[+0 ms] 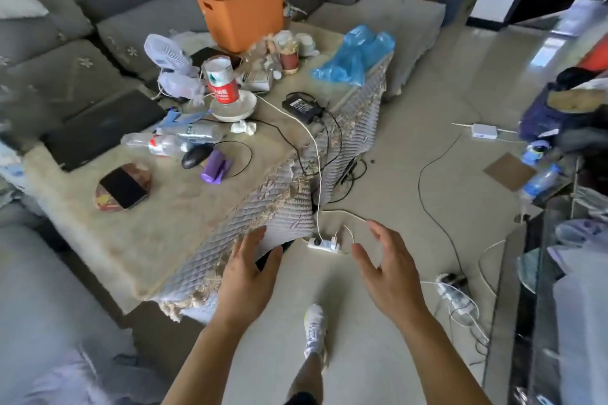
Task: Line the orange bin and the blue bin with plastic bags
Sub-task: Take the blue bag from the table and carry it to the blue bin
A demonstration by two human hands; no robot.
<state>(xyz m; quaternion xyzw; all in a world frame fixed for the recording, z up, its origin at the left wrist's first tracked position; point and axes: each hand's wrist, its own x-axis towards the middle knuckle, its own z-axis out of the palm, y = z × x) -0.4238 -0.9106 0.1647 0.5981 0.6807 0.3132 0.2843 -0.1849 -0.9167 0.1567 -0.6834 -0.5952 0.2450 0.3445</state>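
The orange bin (243,10) stands upright and unlined at the far end of the cloth-covered low table (154,233). A crumpled blue plastic bag (357,54) lies on the table's far right corner. A purple roll of bags (215,166) rests near the table's middle beside a black mouse. No blue bin can be made out. My left hand (250,276) hovers open by the table's near corner, holding nothing. My right hand (385,266) is open over the floor, fingers curved, empty.
The table carries bottles, a red-labelled can (221,80) on plates, a small fan, a laptop (105,128), a phone and a power brick (302,107). Cables and a power strip (324,244) lie on the tiled floor. Grey sofa left; glass shelf right.
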